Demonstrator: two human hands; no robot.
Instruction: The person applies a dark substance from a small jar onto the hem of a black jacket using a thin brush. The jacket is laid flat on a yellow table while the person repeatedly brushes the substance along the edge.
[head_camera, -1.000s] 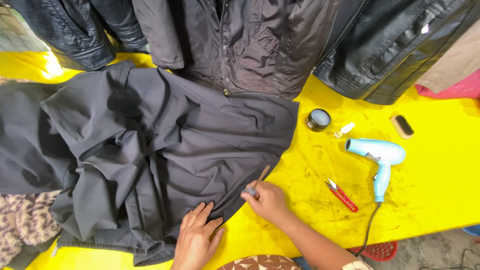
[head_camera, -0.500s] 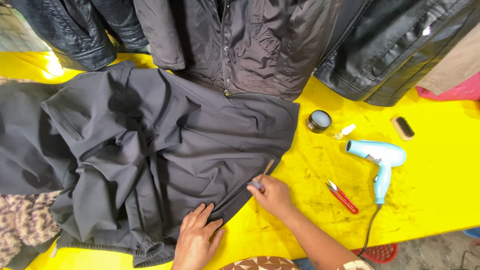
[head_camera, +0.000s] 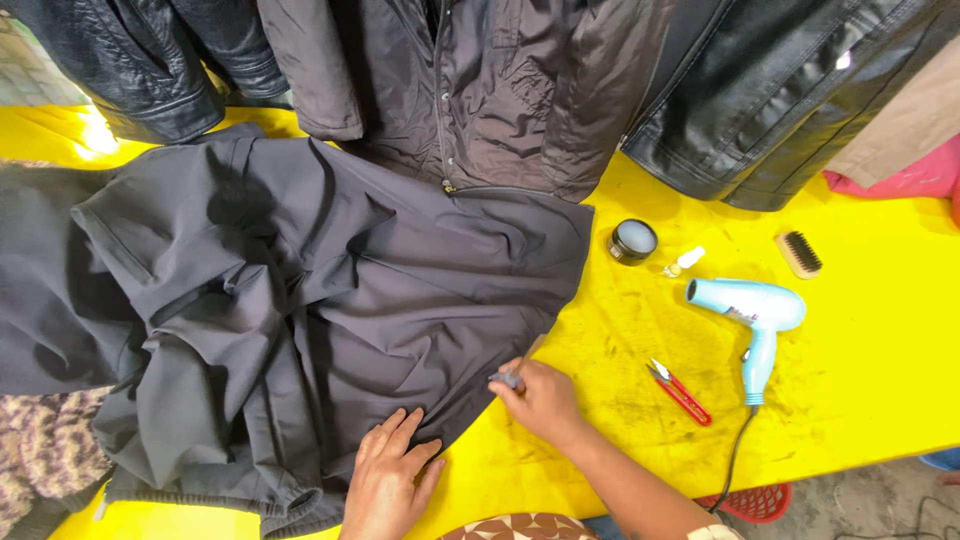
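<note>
The left hand (head_camera: 388, 478) lies flat, fingers spread, pressing the near hem of the dark jacket (head_camera: 300, 320) spread on the yellow table (head_camera: 880, 380). The right hand (head_camera: 540, 398) pinches a small tool (head_camera: 508, 379) at the jacket's edge. Farther right lie red snips (head_camera: 682, 392), a blue hairdryer (head_camera: 752, 312), a round tin (head_camera: 632, 240) and a brush (head_camera: 800, 254); more jackets (head_camera: 480, 90) hang behind.

Bright, even daylight fills the view — colours read strongly on the yellow table (head_camera: 860, 400). A blown-out glare patch sits at the upper left of the frame (where sun strikes the tabletop). Sheen glints on the leather jacket (head_camera: 800, 90) at upper right. Shadows are soft and short under the hair dryer (head_camera: 750, 310). Focus is sharp throughout — only mild wide-angle stretching at the edges.
</note>
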